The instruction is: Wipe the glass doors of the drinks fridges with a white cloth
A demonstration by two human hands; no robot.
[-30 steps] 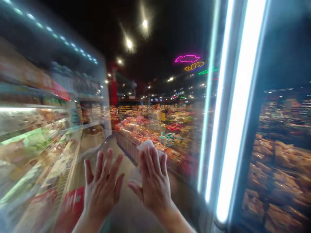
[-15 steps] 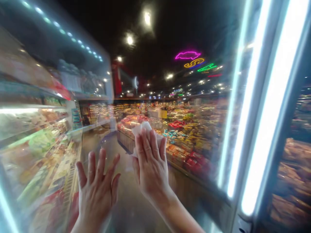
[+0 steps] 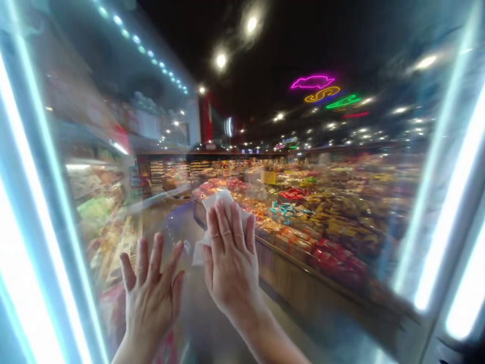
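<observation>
My right hand (image 3: 234, 265) presses flat over a white paper towel (image 3: 222, 197), its fingers together and pointing up. The paper shows past the fingertips and to the left of the thumb. Both seem to lie against a clear glass pane (image 3: 288, 323) with faint reflections. Just to the left, my left hand (image 3: 151, 288) is raised with its fingers spread and nothing in it. Whether its palm touches the glass I cannot tell.
Bright light tubes run down the left (image 3: 45, 202) and right (image 3: 447, 202) sides. Beyond the glass are a long counter (image 3: 295, 273) heaped with packaged goods and an aisle. Stocked shelves (image 3: 102, 202) appear at left, and coloured neon signs (image 3: 322, 93) hang above.
The scene and the right light tubes have shifted right in view, and tubes now show at left. My hands stay nearly in place in view, the right one slightly left with the paper towel.
</observation>
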